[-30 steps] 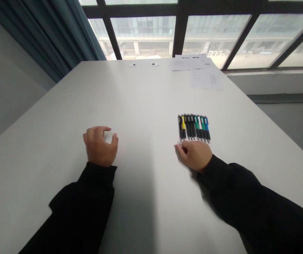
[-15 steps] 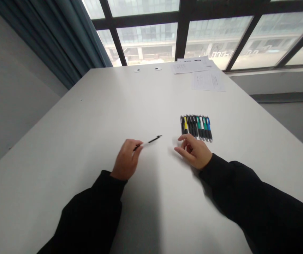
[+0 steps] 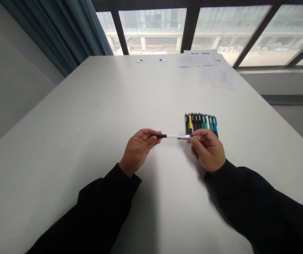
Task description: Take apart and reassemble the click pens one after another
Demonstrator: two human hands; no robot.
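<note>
Between my two hands a white pen with a black grip is held level above the table. My left hand pinches its black grip end between thumb and fingers. At the other end, my right hand closes thumb and fingertips on the pen near its clip and button. Just behind my right hand lies a tight row of pens, in black, yellow, green, white and blue, side by side on the table. Their lower ends are partly hidden by that hand.
The white table stretches to the window. Printed papers lie at its far right edge, and two small white discs with dark centres sit at the far edge. A blue curtain hangs at the far left.
My left hand has moved right and turned the pen level. My right hand, open and holding nothing before, has closed on the pen's clip end. The view has tilted down slightly.
</note>
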